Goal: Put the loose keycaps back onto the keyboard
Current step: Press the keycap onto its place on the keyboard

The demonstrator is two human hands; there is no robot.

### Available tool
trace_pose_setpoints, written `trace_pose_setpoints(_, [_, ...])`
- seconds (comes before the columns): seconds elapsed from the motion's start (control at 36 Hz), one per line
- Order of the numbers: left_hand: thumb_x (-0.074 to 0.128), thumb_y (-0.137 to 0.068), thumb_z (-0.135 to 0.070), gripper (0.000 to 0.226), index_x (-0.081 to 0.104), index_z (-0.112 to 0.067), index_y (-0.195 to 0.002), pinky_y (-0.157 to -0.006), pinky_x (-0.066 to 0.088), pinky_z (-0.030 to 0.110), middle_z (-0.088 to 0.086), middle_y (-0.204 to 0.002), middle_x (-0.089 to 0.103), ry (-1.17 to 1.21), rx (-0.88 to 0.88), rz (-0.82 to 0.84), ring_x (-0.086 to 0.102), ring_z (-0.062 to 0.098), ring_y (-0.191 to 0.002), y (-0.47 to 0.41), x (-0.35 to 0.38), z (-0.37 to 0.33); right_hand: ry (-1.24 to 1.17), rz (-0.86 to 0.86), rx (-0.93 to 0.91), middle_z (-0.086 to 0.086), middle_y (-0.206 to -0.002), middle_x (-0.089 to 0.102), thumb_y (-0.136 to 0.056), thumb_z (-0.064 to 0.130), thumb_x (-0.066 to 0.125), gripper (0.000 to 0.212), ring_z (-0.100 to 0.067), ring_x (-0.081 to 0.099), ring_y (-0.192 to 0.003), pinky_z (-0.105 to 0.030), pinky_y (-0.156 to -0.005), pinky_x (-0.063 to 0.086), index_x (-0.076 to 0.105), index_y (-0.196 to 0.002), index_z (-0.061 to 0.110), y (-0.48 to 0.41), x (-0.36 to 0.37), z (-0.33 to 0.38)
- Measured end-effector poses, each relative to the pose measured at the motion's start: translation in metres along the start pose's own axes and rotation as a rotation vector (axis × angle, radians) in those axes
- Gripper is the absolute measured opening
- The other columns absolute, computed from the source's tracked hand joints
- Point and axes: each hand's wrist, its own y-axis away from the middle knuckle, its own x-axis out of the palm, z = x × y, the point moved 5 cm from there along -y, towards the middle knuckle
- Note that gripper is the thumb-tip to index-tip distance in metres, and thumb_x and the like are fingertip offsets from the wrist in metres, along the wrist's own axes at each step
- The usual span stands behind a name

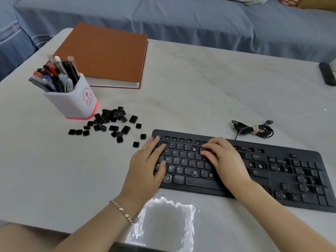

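Note:
A black keyboard (pixel 269 171) lies slanted on the grey table, with several bare sockets in its number row, bottom row and right-hand blocks. Several loose black keycaps (pixel 112 122) are scattered to the left of it, beside the pen holder. My left hand (pixel 147 166) rests flat on the keyboard's left end, fingers spread over the keys and holding nothing. My right hand (pixel 223 160) lies over the middle keys with its fingertips pressing down near the number row. Whether a keycap sits under those fingertips is hidden.
A white pen holder (pixel 72 100) full of pens stands at the left, a brown book (pixel 107 55) behind it. The keyboard's coiled cable (pixel 254 129) lies behind the keyboard. A black remote (pixel 327 73) sits at the right edge. A blue sofa runs along the back.

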Motion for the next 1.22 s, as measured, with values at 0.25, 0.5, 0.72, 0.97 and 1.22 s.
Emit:
trace_pose_setpoints(0.25, [0.041,-0.091,-0.028,0.045,0.056,-0.008,-0.128,-0.108,0.022,0.027,0.002,-0.143,0.041,0.0,0.004,-0.002,0.028,0.012,-0.137,0.0,0.0,-0.001,0.046,-0.012,-0.014,-0.007,-0.09,0.063,-0.08,0.019,0.059,0.02,-0.016,0.056,-0.085,-0.016,-0.085,0.035,0.07,-0.089,0.004,0.001,0.0,0.002])
trace_pose_setpoints(0.5, [0.041,-0.09,-0.028,0.045,0.055,-0.01,-0.129,-0.108,0.028,0.033,0.003,-0.144,0.043,0.003,-0.004,-0.016,0.029,0.012,-0.138,0.001,0.0,0.0,0.117,0.007,-0.067,-0.006,-0.087,0.064,-0.08,0.018,0.058,0.019,-0.024,0.064,-0.078,-0.02,-0.077,0.043,0.069,-0.086,0.005,-0.001,-0.001,0.007])
trace_pose_setpoints(0.72, [0.041,-0.09,-0.028,0.046,0.055,-0.01,-0.13,-0.109,0.025,0.029,0.002,-0.144,0.042,0.009,-0.003,-0.017,0.029,0.011,-0.138,0.0,0.001,0.0,0.18,0.087,-0.049,-0.011,-0.094,0.061,-0.084,0.01,0.065,0.012,-0.031,0.06,-0.085,-0.042,-0.071,0.054,0.066,-0.092,0.001,-0.004,0.003,0.013])
trace_pose_setpoints(0.97, [0.04,-0.09,-0.028,0.046,0.055,-0.009,-0.129,-0.106,0.031,0.038,0.004,-0.144,0.043,0.002,0.007,-0.03,0.03,0.012,-0.137,0.0,0.001,0.0,0.081,0.005,-0.012,-0.009,-0.089,0.064,-0.082,0.015,0.061,0.013,-0.028,0.063,-0.078,-0.025,-0.076,0.045,0.067,-0.087,0.003,-0.001,0.003,0.007])
trace_pose_setpoints(1.22, [0.042,-0.09,-0.026,0.045,0.056,-0.007,-0.127,-0.105,0.036,0.044,0.008,-0.142,0.045,0.002,0.027,-0.036,0.032,0.017,-0.137,0.0,0.002,0.002,0.006,-0.078,-0.009,-0.007,-0.09,0.065,-0.082,0.017,0.058,0.017,-0.015,0.054,-0.083,-0.015,-0.079,0.036,0.067,-0.088,0.004,0.003,0.005,0.002])
